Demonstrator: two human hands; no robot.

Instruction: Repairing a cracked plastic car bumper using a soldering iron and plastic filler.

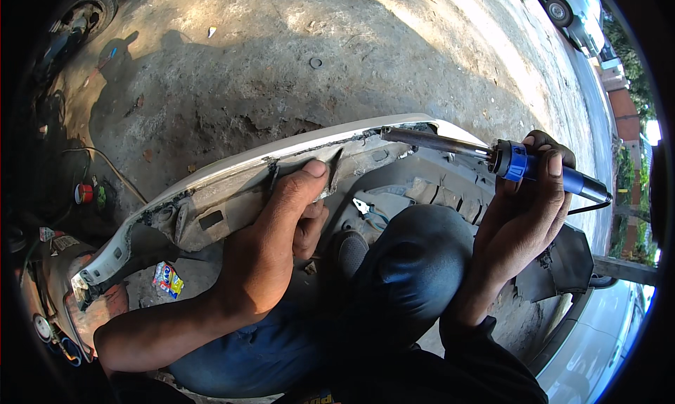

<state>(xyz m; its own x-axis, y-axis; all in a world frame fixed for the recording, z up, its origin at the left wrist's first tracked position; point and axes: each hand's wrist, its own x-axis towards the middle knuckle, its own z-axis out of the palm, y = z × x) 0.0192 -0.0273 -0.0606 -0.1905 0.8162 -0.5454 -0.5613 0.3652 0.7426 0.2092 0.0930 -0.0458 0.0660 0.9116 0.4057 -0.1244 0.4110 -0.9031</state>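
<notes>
Gripped a long white panel (239, 208) mid-length in the left hand (278, 214), between thumb (314, 169) and curled fingers (310, 227). Clasped a blue tool (517, 163) in the right hand (524, 217), with its metal tip (391, 135) at the panel's far edge. Worked above rough ground (246, 73), with a parked car (578, 17) beyond and pliers (374, 215) beside a bent knee (425, 260).
</notes>
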